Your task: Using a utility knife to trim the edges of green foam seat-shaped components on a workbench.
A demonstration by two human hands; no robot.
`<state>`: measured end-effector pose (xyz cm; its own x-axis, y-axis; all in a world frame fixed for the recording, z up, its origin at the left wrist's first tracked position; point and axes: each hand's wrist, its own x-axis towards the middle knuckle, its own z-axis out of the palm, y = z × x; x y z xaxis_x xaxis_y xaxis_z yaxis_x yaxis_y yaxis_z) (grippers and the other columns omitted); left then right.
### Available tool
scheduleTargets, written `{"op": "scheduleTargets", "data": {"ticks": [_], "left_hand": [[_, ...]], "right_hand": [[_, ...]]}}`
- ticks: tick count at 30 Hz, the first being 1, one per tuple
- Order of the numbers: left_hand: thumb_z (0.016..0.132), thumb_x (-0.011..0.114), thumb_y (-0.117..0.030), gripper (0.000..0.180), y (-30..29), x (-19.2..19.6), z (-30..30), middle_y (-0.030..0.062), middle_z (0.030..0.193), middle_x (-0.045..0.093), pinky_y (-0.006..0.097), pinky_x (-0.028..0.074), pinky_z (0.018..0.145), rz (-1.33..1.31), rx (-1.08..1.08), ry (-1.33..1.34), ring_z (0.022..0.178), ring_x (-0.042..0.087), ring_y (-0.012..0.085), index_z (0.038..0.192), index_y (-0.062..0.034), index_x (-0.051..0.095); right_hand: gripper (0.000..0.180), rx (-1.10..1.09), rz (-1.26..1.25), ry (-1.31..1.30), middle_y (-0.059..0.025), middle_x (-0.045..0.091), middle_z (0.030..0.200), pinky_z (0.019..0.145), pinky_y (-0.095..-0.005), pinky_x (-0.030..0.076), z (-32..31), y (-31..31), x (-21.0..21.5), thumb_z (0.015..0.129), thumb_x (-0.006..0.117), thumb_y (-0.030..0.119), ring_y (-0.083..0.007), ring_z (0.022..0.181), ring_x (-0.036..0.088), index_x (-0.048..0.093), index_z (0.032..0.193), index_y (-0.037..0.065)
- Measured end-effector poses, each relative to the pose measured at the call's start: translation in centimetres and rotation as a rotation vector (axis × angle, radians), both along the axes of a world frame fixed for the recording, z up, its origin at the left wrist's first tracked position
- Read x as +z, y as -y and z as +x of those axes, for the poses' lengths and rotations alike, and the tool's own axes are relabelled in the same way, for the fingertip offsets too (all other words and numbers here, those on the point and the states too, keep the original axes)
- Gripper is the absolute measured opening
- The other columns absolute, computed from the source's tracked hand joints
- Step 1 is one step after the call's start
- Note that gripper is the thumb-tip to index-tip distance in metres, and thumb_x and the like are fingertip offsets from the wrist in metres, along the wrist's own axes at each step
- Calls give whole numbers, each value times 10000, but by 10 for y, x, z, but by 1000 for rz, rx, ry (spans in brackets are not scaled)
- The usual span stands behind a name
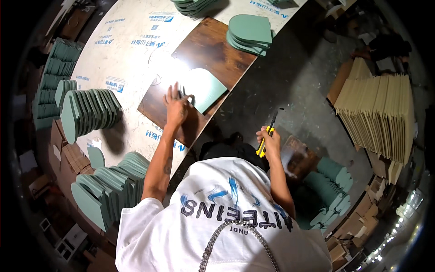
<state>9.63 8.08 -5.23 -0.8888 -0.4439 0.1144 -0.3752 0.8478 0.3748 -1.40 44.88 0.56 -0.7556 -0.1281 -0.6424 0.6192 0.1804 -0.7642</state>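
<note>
A pale green piece [209, 93] with a rounded end, glaring under the lamp, lies flat on a dark brown wooden board [192, 52]. At the piece's left side my left hand [176, 108] reaches down with its fingers spread, the fingertips at or close to the edge; dark marks by them look like shadows, though I cannot be sure. Off the table's edge, my right hand [270, 141] is closed around a yellow and black utility knife [263, 147]. Its long dark end points up and away from me.
Similar green pieces stand in rows on the table's left [93, 111] and near left [113, 183]. A stack of them [250, 34] sits on the board's far end. Beige sheets [376, 113] fill the right side, and more green bundles [331, 188] are at lower right.
</note>
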Motion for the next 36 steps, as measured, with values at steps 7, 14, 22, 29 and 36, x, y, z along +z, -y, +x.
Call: {"op": "scheduleTargets", "data": {"ticks": [7,14,22,29,36], "left_hand": [[943,625,-437,658,-7,-43,-46,403,1560,220,625,328,1110,201,197,48,1400,311,574,1468,-71,470],[908,532,-725,1003,-4,-64,-59,412,1596,85,626,206,1176,101,235,339,1454,113,624,1614,-119,160],[893,639,-649,1003,8,-59,-51,470,1546,133,610,205,1186,135,105,319,1442,160,628,1611,-107,198],[935,655,-366,601,-86,-13,-38,405,1363,458,568,456,967,40,279,120,1194,519,533,1362,22,486],[922,665,-318,315,-221,40,123,270,862,697,514,554,745,223,332,769,854,681,462,950,-4,650]], "right_hand": [[112,-9,-183,168,-132,681,938,705,-339,594,5,-73,-38,1011,546,81,-199,769,681,539,1111,31],[274,-120,-149,418,-122,667,830,543,-373,583,36,-162,-51,1075,498,313,-226,607,663,516,1221,82],[337,-76,-117,465,-80,664,824,522,-335,525,78,-218,-92,1079,477,365,-173,595,616,546,1265,92],[317,-55,-153,381,-75,661,836,539,-310,539,43,-198,-78,1087,458,352,-155,608,615,589,1198,86],[309,8,-127,377,-81,658,845,543,-325,540,20,-155,-62,1075,490,346,-157,622,619,584,1198,78]]}}
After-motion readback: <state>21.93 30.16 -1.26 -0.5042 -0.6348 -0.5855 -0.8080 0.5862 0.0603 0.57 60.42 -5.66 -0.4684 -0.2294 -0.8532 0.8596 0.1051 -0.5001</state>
